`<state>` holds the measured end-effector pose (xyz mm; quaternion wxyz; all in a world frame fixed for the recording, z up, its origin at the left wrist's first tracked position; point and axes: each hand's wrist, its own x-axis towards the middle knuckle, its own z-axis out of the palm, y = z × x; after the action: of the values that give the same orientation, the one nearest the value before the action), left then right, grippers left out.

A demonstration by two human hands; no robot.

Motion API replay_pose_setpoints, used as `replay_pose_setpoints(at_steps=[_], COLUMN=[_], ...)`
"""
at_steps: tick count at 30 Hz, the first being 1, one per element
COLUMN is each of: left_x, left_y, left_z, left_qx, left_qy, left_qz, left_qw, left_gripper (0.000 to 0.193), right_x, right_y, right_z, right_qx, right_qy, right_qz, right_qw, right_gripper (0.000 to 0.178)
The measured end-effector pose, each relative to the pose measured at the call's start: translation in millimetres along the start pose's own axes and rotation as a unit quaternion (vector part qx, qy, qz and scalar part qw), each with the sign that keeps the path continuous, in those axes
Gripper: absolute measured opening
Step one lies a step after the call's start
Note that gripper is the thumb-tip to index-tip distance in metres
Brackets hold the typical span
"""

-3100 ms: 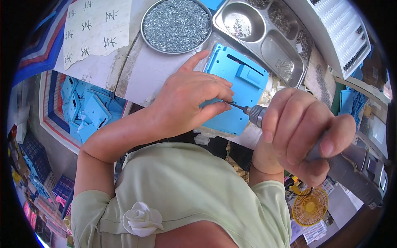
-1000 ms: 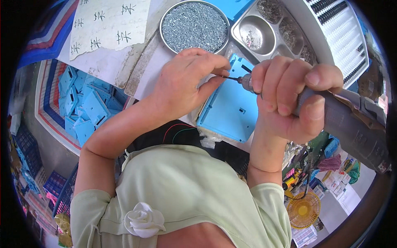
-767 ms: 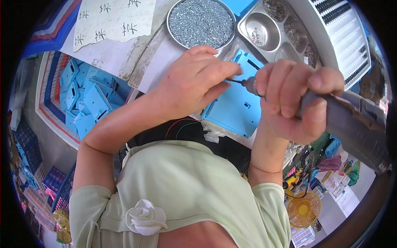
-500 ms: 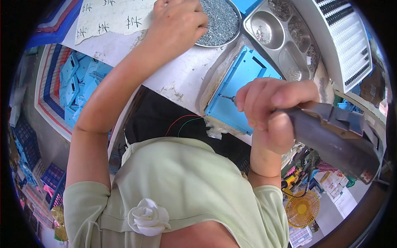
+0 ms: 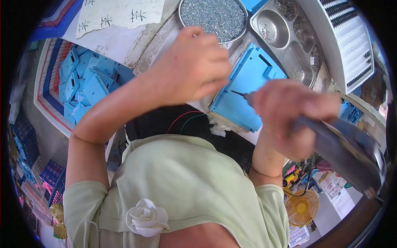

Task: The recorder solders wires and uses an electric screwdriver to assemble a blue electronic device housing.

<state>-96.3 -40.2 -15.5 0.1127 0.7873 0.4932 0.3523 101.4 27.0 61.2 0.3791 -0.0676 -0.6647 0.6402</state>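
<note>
My right hand [image 5: 289, 118], blurred by motion, is wrapped round a dark power screwdriver [image 5: 341, 155]. Its thin bit [image 5: 237, 93] reaches left over a flat, light-blue plastic casing [image 5: 244, 76]. The casing lies on the table, set into what looks like a plastic-wrapped frame. My left hand [image 5: 200, 66] hovers by the casing's left edge, fingers curled together; whatever is in them is hidden. Just beyond it stands a round metal bowl [image 5: 247, 20] full of small silvery screws [image 5: 213, 18].
Right of the bowl sits a compartmented steel tray [image 5: 283, 35] with small metal parts. A white rack [image 5: 349, 41] with rows of pegs leans beyond it. At left, a striped-lined container [image 5: 43, 89] holds several blue casings [image 5: 89, 80]. Handwritten paper [image 5: 120, 27] lies at the far left.
My left hand has come from the screw bowl back toward me and right, to the blue casing. My right hand has shifted slightly right with the screwdriver.
</note>
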Motion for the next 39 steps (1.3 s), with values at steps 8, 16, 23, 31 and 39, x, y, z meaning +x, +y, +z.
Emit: replay_pose_setpoints(at_steps=[8, 16, 23, 31, 39], left_x=[-15.0, -20.0, -27.4, -23.1, 39.4], left_y=[29.5, 37.6, 25.6, 17.7, 47.8], left_z=[7.2, 1.4, -20.7, -8.1, 37.8], left_qx=[-0.119, -0.033, -0.069, -0.046, -0.116], left_qy=[0.02, 0.002, 0.049, 0.075, -0.004], left_qz=[-0.043, -0.009, -0.085, -0.096, 0.05], left_qw=[0.992, 0.999, 0.993, 0.991, 0.992], left_gripper=[0.019, 0.026, 0.036, 0.027, 0.026], right_x=[3.0, -8.8, -37.5, -38.1, -60.0], right_y=[-14.4, -13.4, -1.2, 10.5, -49.9], right_z=[-5.4, 12.3, 35.2, 37.8, -41.4], right_qx=[0.038, 0.034, 0.078, -0.086, 0.003], right_qy=[-0.057, 0.001, 0.092, -0.008, 0.165], right_qz=[-0.022, -0.006, 0.031, 0.025, -0.08], right_qw=[0.997, 0.999, 0.992, 0.996, 0.983], right_gripper=[0.026, 0.028, 0.028, 0.027, 0.037])
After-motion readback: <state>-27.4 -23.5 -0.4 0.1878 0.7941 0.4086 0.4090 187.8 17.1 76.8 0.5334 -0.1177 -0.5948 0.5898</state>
